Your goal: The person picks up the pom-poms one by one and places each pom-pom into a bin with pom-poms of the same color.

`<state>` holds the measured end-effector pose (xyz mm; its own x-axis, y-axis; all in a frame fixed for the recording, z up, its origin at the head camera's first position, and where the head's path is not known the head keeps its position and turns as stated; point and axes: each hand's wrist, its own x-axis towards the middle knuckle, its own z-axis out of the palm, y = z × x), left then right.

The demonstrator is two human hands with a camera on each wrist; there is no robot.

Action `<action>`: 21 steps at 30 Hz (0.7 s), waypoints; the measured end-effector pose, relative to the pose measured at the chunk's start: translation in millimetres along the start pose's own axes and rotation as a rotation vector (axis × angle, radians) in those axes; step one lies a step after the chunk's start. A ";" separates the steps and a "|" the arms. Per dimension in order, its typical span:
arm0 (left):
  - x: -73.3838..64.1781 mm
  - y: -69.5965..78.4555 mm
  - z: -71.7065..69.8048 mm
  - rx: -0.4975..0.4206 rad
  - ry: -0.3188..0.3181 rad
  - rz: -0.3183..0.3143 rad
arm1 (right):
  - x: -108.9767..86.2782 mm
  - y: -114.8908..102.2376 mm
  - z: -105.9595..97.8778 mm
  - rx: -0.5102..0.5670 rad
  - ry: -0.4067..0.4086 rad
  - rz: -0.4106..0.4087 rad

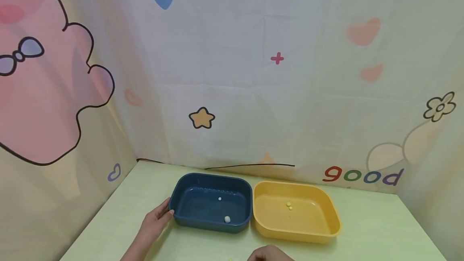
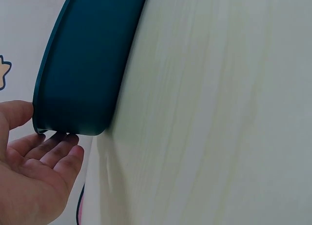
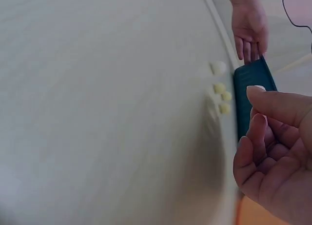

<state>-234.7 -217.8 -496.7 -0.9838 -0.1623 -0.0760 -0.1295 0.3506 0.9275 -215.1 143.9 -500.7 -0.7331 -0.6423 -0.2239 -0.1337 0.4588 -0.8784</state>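
Observation:
My left hand [image 1: 154, 222] grips the left end of a dark blue bin [image 1: 203, 224]. In the left wrist view, the thumb [image 2: 19, 112] is at the bin's rim and the fingers touch its end wall. Two small white balls [image 1: 227, 219] lie inside the bin. At the lower edge of the head view is my right hand [image 1: 270, 253], with bent fingers. The right wrist view shows its thumb [image 3: 273, 105] close over the curled fingers, a whitish spot at the thumb tip; I cannot tell whether something is pinched there.
A yellow bin [image 1: 297, 235] stands right beside the blue one, with two small yellow pieces [image 1: 288, 204] in it. Several small yellow pieces [image 3: 220, 88] and a white ball [image 3: 218, 68] lie on the table in front of the blue bin. Printed curtains [image 1: 232, 71] enclose the table.

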 end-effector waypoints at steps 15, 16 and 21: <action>1.5 -0.1 1.9 -0.001 -0.010 -0.005 | 2.0 -57.2 -41.4 0.013 0.109 -0.038; 1.4 -0.2 1.7 0.000 -0.009 -0.006 | 3.2 -59.4 -43.3 0.008 0.115 -0.037; 1.4 -1.4 0.2 0.013 -0.001 -0.007 | 11.6 -67.7 -50.1 0.004 0.133 -0.023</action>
<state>-235.9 -218.3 -498.2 -0.9830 -0.1641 -0.0828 -0.1380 0.3614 0.9221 -248.0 136.2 -422.7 -0.8120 -0.5651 -0.1461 -0.1487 0.4423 -0.8844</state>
